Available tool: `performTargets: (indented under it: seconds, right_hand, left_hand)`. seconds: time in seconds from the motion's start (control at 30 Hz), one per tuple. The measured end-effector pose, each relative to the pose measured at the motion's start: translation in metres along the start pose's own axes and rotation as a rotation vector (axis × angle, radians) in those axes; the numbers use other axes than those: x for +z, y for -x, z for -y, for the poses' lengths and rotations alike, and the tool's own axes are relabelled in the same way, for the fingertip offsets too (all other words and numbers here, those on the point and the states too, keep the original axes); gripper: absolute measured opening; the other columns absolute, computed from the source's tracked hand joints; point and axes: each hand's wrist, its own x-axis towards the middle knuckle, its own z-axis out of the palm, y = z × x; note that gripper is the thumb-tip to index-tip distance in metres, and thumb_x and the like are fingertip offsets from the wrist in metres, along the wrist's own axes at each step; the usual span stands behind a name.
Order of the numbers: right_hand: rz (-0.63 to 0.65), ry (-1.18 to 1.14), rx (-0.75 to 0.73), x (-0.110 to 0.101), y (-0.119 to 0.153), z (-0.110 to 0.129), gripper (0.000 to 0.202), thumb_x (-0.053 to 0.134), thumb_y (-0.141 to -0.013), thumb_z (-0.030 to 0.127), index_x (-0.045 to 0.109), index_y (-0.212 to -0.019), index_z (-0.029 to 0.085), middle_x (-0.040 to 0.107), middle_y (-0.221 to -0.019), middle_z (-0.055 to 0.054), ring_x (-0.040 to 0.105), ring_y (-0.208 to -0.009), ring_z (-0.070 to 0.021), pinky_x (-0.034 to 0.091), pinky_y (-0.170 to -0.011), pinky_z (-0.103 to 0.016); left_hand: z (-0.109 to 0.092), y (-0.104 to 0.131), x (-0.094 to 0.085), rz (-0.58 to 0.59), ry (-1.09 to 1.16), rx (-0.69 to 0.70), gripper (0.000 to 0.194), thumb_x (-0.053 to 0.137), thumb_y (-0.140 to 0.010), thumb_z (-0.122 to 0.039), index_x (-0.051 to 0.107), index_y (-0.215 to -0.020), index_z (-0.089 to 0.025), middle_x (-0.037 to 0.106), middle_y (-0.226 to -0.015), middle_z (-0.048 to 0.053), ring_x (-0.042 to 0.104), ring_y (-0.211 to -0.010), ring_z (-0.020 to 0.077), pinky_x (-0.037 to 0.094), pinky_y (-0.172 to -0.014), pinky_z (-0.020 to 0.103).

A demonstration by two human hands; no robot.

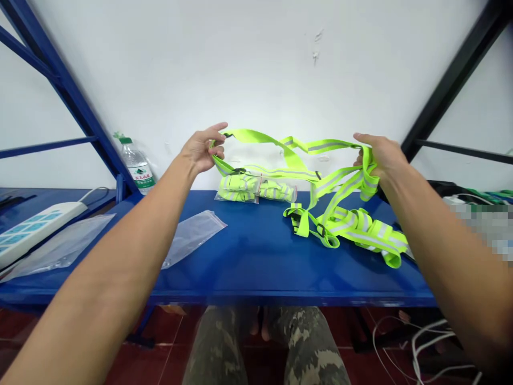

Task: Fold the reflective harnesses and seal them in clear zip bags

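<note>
A neon yellow reflective harness [328, 145] with grey stripes and black buckles is stretched in the air between my hands. My left hand [205, 148] grips its left end near a buckle, with the index finger extended. Around the gathered straps at the right end, my right hand [379, 155] is closed; some of its fingers are hidden. Straps hang from that side down to the blue table [248, 256]. A heap of similar reflective straps [368, 230] lies on the table beneath my right hand. Behind, against the wall, sit reflective straps packed in clear bags [238, 188].
An open clear plastic bag [194, 235] lies left of centre, and another clear bag [68, 248] is farther left beside a white power strip [44, 227]. A water bottle [137, 167] stands by the wall. Blue posts [76, 96] and a black post [449, 75] flank the table.
</note>
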Motion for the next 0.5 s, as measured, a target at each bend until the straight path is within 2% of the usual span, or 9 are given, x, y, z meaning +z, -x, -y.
performTargets:
  seconds: [0.1,0.17,0.23,0.3,0.33,0.4,0.43,0.47,0.5]
  right_hand:
    - [-0.26,0.082,0.084,-0.001,-0.011,-0.007,0.036,0.079,-0.061,0.046,0.048,-0.071,0.029,0.054,-0.063,-0.002,0.059,-0.073,-0.0275,0.049,-0.073,-0.05]
    - [-0.29,0.108,0.034,0.001,-0.01,-0.007,0.034,0.074,-0.066,0.051,0.048,-0.07,0.029,0.059,-0.072,-0.004,0.061,-0.079,-0.0281,0.051,-0.076,-0.049]
    - [-0.195,0.195,-0.046,0.002,-0.004,-0.003,0.035,0.068,-0.072,0.058,0.05,-0.068,0.029,0.061,-0.076,-0.006,0.062,-0.084,-0.0285,0.051,-0.081,-0.049]
    - [-0.034,0.379,-0.087,0.006,0.006,0.001,0.036,0.072,-0.069,0.058,0.054,-0.069,0.027,0.062,-0.077,-0.006,0.062,-0.091,-0.0303,0.048,-0.088,-0.052]
    - [0.024,0.464,-0.104,0.01,0.013,0.003,0.035,0.078,-0.064,0.053,0.057,-0.071,0.025,0.063,-0.079,-0.007,0.061,-0.095,-0.0313,0.046,-0.092,-0.054]
    - [0.06,0.562,-0.154,0.025,0.03,0.007,0.035,0.085,-0.057,0.039,0.062,-0.076,0.021,0.065,-0.082,-0.009,0.06,-0.096,-0.0322,0.042,-0.096,-0.057]
    - [0.101,0.533,-0.187,0.035,0.041,0.009,0.031,0.083,-0.061,0.035,0.064,-0.08,0.02,0.066,-0.087,-0.011,0.061,-0.095,-0.0306,0.042,-0.097,-0.056]
    - [0.156,0.502,-0.201,0.048,0.054,0.012,0.023,0.078,-0.068,0.037,0.066,-0.08,0.02,0.068,-0.085,-0.011,0.062,-0.089,-0.0275,0.047,-0.092,-0.052]
    - [0.276,0.444,-0.195,0.062,0.068,0.014,0.023,0.074,-0.072,0.04,0.069,-0.08,0.019,0.069,-0.08,-0.009,0.064,-0.082,-0.0249,0.052,-0.084,-0.047]
  left_hand:
    - [-0.023,0.007,0.004,0.099,0.03,0.019,0.031,0.052,-0.087,-0.006,0.058,-0.111,-0.024,0.043,-0.051,-0.008,0.023,-0.037,0.0024,0.025,-0.032,0.016]
    - [-0.04,0.007,0.005,0.172,0.106,0.07,0.023,0.045,-0.093,-0.007,0.057,-0.105,-0.023,0.038,-0.047,-0.008,0.016,-0.038,0.0024,0.018,-0.03,0.013]
    - [-0.054,0.004,0.006,0.165,0.199,0.125,0.013,0.045,-0.097,-0.014,0.055,-0.093,-0.022,0.034,-0.045,-0.007,0.013,-0.039,0.0018,0.016,-0.029,0.01]
    - [-0.062,0.002,0.011,0.095,0.276,0.128,0.021,0.045,-0.1,-0.024,0.048,-0.08,-0.02,0.031,-0.046,-0.007,0.014,-0.04,0.001,0.016,-0.03,0.008]
    - [-0.063,0.001,0.017,0.057,0.306,0.108,0.027,0.044,-0.101,-0.028,0.044,-0.075,-0.02,0.029,-0.046,-0.007,0.014,-0.041,0.0008,0.016,-0.03,0.007]
    - [-0.059,0.0,0.033,0.002,0.338,0.05,0.034,0.04,-0.102,-0.032,0.036,-0.071,-0.02,0.03,-0.049,-0.006,0.016,-0.042,0.0009,0.017,-0.031,0.007]
    - [-0.055,0.0,0.044,-0.022,0.339,0.037,0.034,0.039,-0.102,-0.032,0.034,-0.07,-0.019,0.031,-0.051,-0.006,0.016,-0.042,0.0007,0.017,-0.031,0.006]
    - [-0.051,0.001,0.056,-0.048,0.323,0.024,0.033,0.041,-0.101,-0.031,0.035,-0.071,-0.018,0.034,-0.054,-0.005,0.018,-0.043,0.0005,0.019,-0.033,0.007]
    - [-0.046,0.0,0.068,-0.062,0.317,0.017,0.03,0.042,-0.101,-0.028,0.036,-0.073,-0.018,0.038,-0.057,-0.004,0.021,-0.044,0.0008,0.02,-0.034,0.008]
